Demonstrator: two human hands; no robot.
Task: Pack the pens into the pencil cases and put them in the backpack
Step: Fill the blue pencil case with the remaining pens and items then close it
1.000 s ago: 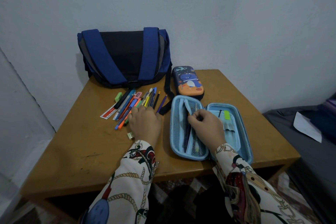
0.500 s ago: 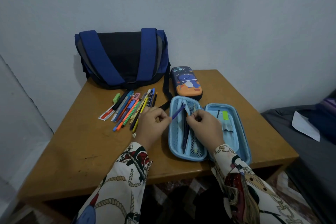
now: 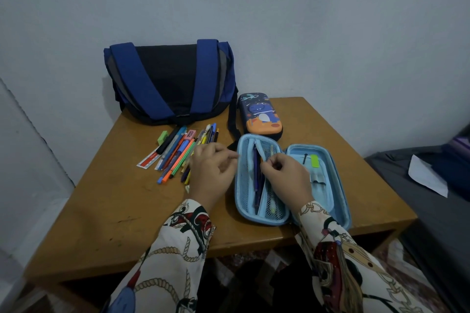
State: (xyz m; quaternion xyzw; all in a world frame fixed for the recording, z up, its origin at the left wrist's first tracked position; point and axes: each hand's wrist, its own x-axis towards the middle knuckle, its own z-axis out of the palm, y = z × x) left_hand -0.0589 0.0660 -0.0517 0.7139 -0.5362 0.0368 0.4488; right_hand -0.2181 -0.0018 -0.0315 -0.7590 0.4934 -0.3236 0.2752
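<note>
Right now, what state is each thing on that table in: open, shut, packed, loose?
Light blue pencil case: open flat, a few pens inside.
Dinosaur pencil case: closed.
Backpack: flap closed.
Loose pens: unpacked, on the table.
Left hand: holding nothing.
Right hand: pinching the case's mesh pocket.

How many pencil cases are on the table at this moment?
2. The open light blue pencil case lies flat at the table's front right, the right hand at its mesh pocket. The closed dinosaur-print pencil case sits just behind it, beside the blue bag. None other visible.
</note>
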